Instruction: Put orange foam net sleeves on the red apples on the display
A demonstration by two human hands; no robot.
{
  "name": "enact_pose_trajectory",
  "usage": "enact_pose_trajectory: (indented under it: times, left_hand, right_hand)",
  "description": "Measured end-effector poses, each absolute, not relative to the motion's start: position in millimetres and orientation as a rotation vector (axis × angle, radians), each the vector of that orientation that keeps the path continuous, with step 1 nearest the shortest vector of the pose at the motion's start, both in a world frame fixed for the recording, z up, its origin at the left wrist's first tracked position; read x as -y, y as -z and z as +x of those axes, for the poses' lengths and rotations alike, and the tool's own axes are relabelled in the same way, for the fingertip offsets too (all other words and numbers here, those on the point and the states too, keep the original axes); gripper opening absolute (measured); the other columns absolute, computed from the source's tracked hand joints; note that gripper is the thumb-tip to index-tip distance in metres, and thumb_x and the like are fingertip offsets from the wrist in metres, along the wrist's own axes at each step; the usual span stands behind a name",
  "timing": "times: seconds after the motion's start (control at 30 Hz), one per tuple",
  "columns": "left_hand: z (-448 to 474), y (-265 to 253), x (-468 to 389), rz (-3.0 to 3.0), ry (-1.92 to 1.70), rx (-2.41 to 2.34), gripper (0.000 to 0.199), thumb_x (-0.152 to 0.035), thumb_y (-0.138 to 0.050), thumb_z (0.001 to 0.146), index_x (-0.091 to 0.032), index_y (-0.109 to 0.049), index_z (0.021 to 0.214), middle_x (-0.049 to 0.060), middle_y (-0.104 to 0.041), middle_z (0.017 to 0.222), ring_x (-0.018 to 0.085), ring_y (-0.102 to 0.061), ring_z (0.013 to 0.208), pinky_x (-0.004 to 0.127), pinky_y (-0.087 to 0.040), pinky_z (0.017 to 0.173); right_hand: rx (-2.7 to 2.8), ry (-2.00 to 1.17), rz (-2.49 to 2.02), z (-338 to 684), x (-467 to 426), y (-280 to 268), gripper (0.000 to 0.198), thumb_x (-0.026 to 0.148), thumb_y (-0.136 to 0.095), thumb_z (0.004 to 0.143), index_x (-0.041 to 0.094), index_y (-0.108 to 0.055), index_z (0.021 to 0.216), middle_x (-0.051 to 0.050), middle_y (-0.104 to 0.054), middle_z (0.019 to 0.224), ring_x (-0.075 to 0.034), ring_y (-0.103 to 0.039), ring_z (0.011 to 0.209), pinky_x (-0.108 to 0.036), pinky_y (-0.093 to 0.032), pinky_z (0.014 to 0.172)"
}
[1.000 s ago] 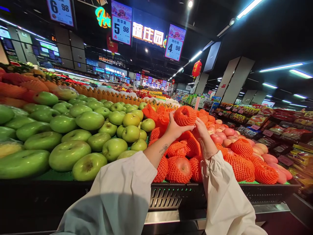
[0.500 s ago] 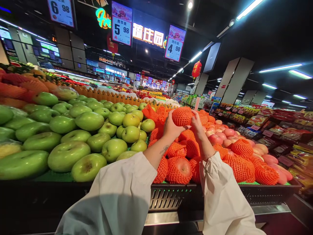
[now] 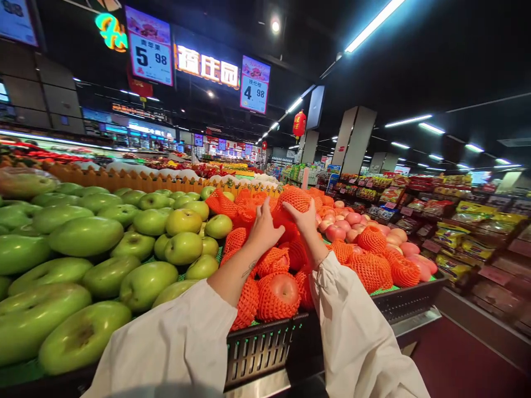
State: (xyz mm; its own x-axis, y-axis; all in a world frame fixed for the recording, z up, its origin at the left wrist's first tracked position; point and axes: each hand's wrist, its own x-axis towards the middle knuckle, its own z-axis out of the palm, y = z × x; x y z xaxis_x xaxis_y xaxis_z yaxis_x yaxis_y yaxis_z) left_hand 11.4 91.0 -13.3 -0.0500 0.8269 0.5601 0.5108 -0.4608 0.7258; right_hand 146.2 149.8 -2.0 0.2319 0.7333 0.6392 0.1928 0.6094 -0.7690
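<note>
In the head view my right hand [image 3: 306,220] is closed around an apple [image 3: 295,197] wrapped in an orange foam net, its thumb on the near left side. My left hand [image 3: 264,228] is apart from that fruit, thumb and fingers spread, above the netted pile. What lies under its palm is hidden. Below both wrists sit several apples in orange foam nets, one [image 3: 279,296] with its red skin showing through the net's opening.
Green apples [image 3: 143,284] fill the left of the black crate [image 3: 259,351]. Bare pink apples [image 3: 352,218] and more netted ones [image 3: 371,271] lie to the right. Packaged snacks stand on a shelf [image 3: 456,243] beyond. Price signs [image 3: 149,50] hang overhead.
The view has turned right. My left hand has let go of the netted apple and moved left of it, while my right hand keeps hold.
</note>
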Motion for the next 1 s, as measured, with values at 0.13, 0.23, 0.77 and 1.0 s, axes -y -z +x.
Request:
enact_pose_trajectory:
  times: [0.13,0.23,0.77,1.0]
  left_hand:
    - [8.9,9.9,-90.3,1.967,-1.609,-1.477,0.078,-0.015,-0.066,0.084,-0.018,-0.032,0.154,0.021,-0.044,0.15,0.032,-0.064,0.128,0.05,-0.048,0.115]
    - [8.5,8.5,-88.5,1.97,-1.58,-1.495,0.071,-0.017,-0.066,0.086,-0.018,-0.036,0.151,0.021,-0.046,0.148,0.031,-0.065,0.124,0.049,-0.05,0.112]
    - [10.1,6.7,-84.4,2.01,-1.487,-1.524,0.054,-0.023,-0.062,0.091,-0.018,-0.048,0.143,0.018,-0.048,0.146,0.031,-0.067,0.119,0.048,-0.053,0.106]
    - [9.0,7.5,-85.6,2.019,-1.48,-1.51,0.051,-0.025,-0.061,0.092,-0.019,-0.05,0.141,0.017,-0.049,0.146,0.031,-0.068,0.117,0.048,-0.053,0.106]
  right_hand:
    - [1.112,-0.155,-0.975,175.4,-149.1,-29.1,0.087,0.058,-0.084,0.064,0.025,-0.039,0.132,-0.012,-0.061,0.134,-0.026,-0.063,0.123,-0.044,-0.05,0.111]
    - [1.146,-0.124,-1.149,218.0,-150.0,-54.0,0.084,0.053,-0.087,0.061,0.025,-0.043,0.126,-0.011,-0.063,0.13,-0.028,-0.064,0.119,-0.044,-0.052,0.106]
    - [2.021,-0.146,-1.574,324.0,-191.7,14.6,0.085,0.006,-0.078,0.046,0.02,-0.062,0.128,-0.009,-0.064,0.117,-0.029,-0.062,0.109,-0.039,-0.051,0.094]
    - [1.756,-0.377,-1.549,323.9,-193.5,20.0,0.051,0.017,-0.083,0.053,0.022,-0.062,0.1,0.004,-0.059,0.076,-0.02,-0.059,0.078,-0.038,-0.05,0.076]
